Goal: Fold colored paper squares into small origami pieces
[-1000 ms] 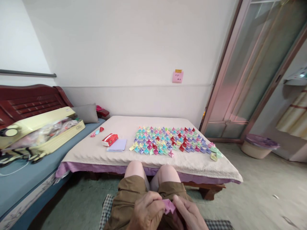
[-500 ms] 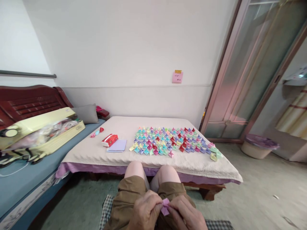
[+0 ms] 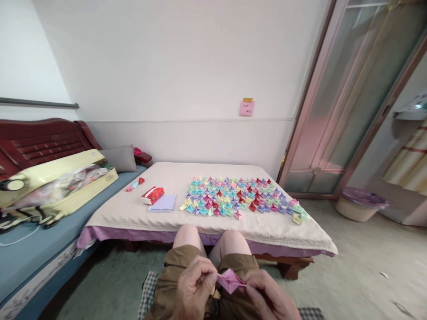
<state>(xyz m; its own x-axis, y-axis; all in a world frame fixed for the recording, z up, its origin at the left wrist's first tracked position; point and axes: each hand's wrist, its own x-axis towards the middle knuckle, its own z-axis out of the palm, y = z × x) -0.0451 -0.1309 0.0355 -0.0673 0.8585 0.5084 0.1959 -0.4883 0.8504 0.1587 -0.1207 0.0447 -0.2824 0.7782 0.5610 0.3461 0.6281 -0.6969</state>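
Note:
A small pink folded paper (image 3: 230, 282) is held over my lap, stretched between both hands. My left hand (image 3: 196, 286) pinches its left tip between thumb and fingers. At its right tip, the fingers of my right hand (image 3: 268, 293) are closed on it. The paper's middle is puffed out into a diamond shape. Beyond my knees, many small folded paper pieces (image 3: 230, 195) in several colours stand in rows on the cloth-covered table (image 3: 113, 213).
Left on the table are a lilac paper stack (image 3: 164, 203), a red-and-white packet (image 3: 152, 195) and small folded pieces (image 3: 135, 184). An open yellow suitcase (image 3: 66, 182) lies on the blue seat. A bin (image 3: 360, 204) stands at the right.
My hands have moved apart, the right one toward the right. The pink paper between them is more stretched and opened out, and more of it shows.

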